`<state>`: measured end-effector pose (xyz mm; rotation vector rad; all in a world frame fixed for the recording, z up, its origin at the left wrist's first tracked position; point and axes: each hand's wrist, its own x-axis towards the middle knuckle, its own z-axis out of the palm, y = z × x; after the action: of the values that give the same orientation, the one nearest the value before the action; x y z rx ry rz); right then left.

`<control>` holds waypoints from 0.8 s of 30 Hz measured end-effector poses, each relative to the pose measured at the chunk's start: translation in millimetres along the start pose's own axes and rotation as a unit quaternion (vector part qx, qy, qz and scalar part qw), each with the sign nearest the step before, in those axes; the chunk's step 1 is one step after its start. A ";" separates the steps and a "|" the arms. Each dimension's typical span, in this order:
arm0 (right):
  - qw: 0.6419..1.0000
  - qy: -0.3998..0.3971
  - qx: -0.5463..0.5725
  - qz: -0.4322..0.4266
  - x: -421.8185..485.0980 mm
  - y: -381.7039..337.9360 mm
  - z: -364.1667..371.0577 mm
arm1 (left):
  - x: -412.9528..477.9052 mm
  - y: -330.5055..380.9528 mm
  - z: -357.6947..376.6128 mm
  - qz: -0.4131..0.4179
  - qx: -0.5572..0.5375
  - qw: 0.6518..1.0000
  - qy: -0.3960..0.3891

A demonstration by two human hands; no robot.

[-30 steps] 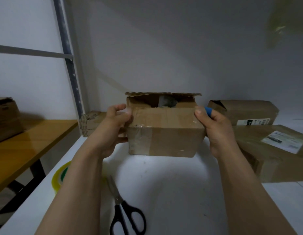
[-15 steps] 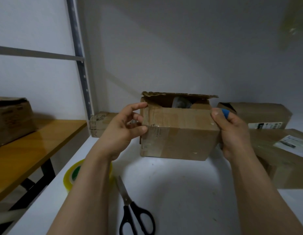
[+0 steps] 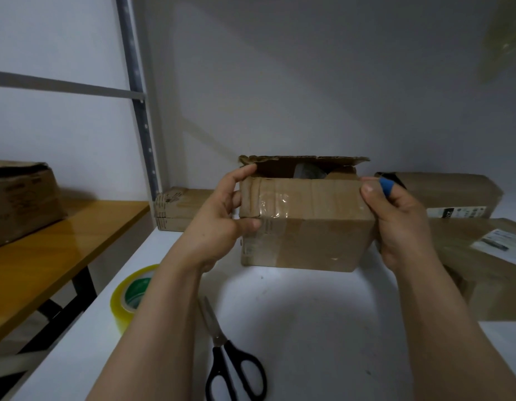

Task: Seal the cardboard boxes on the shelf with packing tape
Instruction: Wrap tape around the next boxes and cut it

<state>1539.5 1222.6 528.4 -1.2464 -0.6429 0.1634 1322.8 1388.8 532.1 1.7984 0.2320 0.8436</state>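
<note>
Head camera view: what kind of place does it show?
Probably a storeroom or packing area: a grey perforated metal shelf upright, brown cardboard boxes with printed labels on the white shelf, and a yellowish roll of packing tape near black-handled scissors.

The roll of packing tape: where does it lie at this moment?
In the head view, the tape roll lies at lower left on the white shelf, partly hidden by the left forearm, with the scissors to its right.

- cardboard box (image 3: 306,227) (image 3: 178,209) (image 3: 453,195) (image 3: 482,279) (image 3: 19,198): 5
- tape roll (image 3: 126,296): 1
- scissors (image 3: 220,341): 1 pair
- hands: 2, left hand (image 3: 219,227) and right hand (image 3: 401,224)
- desk (image 3: 48,241): 1
- shelf upright (image 3: 138,111): 1
</note>
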 end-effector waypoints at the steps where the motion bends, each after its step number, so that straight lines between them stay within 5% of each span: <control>1: 1.000 0.002 0.000 0.001 0.3 0.0 0.3 | 0.5 -0.9 -0.3 -0.001 -0.002 1.000 0.003; 24: 1.000 -0.012 0.014 -0.004 1.1 1.3 -2.5 | 2.2 -7.6 1.6 -0.013 0.017 1.000 0.008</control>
<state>1542.0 1221.5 527.2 -1.2170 -0.6640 0.1800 1327.3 1391.7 526.0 1.8171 0.2802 0.8397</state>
